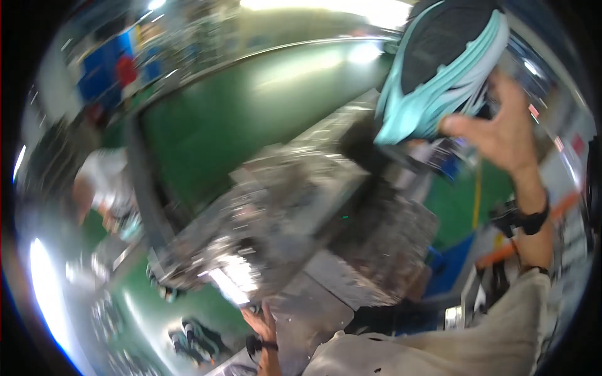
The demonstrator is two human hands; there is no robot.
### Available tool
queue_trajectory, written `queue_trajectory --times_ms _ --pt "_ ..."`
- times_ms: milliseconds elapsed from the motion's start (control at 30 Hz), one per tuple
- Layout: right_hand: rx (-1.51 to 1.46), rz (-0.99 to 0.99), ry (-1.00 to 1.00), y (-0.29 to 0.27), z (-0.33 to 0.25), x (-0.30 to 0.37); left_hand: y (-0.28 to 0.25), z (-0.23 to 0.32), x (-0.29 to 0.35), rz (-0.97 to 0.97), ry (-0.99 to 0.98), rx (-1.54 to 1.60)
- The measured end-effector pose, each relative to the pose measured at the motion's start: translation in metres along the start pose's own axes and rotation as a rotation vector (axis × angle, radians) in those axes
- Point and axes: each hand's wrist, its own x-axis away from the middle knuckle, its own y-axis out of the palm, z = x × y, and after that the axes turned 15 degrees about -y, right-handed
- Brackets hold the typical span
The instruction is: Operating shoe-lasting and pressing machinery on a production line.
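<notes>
A shoe [433, 81] in teal, white and black is held up at the far right, high in the view. My right hand [498, 128] is closed on its near end, thumb along the teal side; some fingers are hidden behind it. Low in the middle, my left hand [262, 323] is at the edge of a worn metal worktop [313, 307]. Its fingers look stretched out, close to a small dark part I cannot make out. Dark bands circle both wrists. Motion blurs much of the view.
A long green conveyor belt [251, 106] with a raised rim runs beyond the metal machine [301, 188]. Another person in a light top [106, 172] is at the left. A pair of dark shoes [194, 341] shows at lower left, above the green floor [141, 301].
</notes>
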Motion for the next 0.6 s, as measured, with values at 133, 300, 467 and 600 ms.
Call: queue_trajectory --times_ms 133,300,467,600 --pt "-0.237 -0.065 0.29 -0.062 -0.031 0.13 -0.048 0.15 0.094 -1.271 -0.25 0.551" --pt "-0.238 0.203 0.732 -0.096 -0.095 0.293 -0.078 0.299 0.198 -2.128 -0.133 0.786" --pt "-0.387 0.455 1.26 -0.119 -0.18 0.424 -0.078 0.374 0.32 -2.262 0.13 0.547" --pt "-0.481 0.854 1.492 -0.187 -0.256 0.495 -0.108 0.39 0.431 -2.52 0.016 0.411"
